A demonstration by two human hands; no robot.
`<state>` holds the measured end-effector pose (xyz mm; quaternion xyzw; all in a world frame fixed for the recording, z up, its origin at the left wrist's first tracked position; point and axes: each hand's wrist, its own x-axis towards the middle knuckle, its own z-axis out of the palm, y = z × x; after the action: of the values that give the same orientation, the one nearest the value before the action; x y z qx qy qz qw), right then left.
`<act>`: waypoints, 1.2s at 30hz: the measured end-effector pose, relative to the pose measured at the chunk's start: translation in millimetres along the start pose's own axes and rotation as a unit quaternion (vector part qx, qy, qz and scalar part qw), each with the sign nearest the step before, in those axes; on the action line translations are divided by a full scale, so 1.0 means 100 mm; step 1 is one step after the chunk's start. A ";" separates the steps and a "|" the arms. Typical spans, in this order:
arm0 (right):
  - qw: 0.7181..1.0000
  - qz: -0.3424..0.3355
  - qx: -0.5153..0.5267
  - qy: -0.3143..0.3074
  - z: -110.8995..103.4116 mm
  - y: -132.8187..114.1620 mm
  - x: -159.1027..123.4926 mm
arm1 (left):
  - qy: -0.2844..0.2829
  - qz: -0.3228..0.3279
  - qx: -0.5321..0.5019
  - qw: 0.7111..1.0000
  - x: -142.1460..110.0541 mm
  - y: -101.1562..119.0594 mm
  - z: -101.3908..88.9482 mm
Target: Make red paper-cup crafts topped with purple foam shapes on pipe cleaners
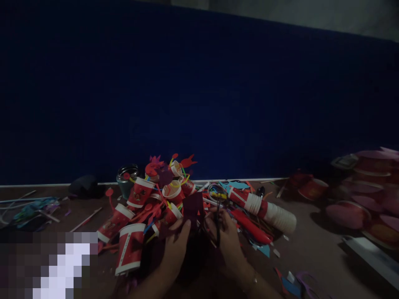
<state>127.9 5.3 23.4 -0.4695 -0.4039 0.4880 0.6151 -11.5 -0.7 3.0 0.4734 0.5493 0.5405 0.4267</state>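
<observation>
Between thumb and fingers, my left hand [177, 241] grips a dark purple sheet of paper [193, 205], held upright. My right hand [229, 236] is closed around a pair of dark scissors [218, 226] just right of the sheet. Dim light hides whether the blades touch the paper. Left of my hands stands a red and white paper cup [130, 249]. Behind it is a heap of decorated red cups [141, 192] with straws and red paper cutouts. To the right of my hands lies a stack of nested paper cups [279, 218].
A dark jar [126, 182] stands by the blue partition [199, 91] at the back. Red bowl-like paper pieces [374, 182] are piled at far right, near a white sheet [374, 257]. Straws and a crumpled wrapper [35, 209] lie at left. Paper scraps [289, 284] are at front right.
</observation>
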 end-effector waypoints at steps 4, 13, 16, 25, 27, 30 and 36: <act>0.999 0.005 0.037 -0.023 -0.06 0.04 0.00 | -0.021 -0.007 -0.026 0.999 -0.01 0.04 0.10; 0.995 0.044 -0.040 -0.086 -0.10 0.03 0.00 | 0.054 -0.116 -0.122 0.984 -0.01 0.13 0.09; 0.987 0.053 -0.089 -0.125 -0.09 0.05 0.01 | 0.038 -0.183 -0.144 0.972 -0.02 0.13 0.05; 0.957 0.067 -0.186 -0.213 -0.03 0.08 -0.15 | 0.020 -0.186 -0.138 0.973 -0.01 0.14 0.05; 0.957 0.060 -0.190 -0.212 -0.02 0.06 -0.17 | 0.014 -0.193 -0.095 0.976 -0.01 0.15 0.05; 0.963 0.055 -0.171 -0.201 -0.01 0.06 -0.16 | -0.003 -0.205 -0.029 0.978 -0.04 0.16 0.05; 0.975 0.070 -0.108 -0.181 0.01 0.09 -0.14 | -0.019 -0.156 -0.029 0.987 -0.12 0.15 0.10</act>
<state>121.9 -7.0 14.6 -0.4640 -0.5254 0.5598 0.4418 0.9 -10.7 17.2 0.3795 0.5925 0.4736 0.5298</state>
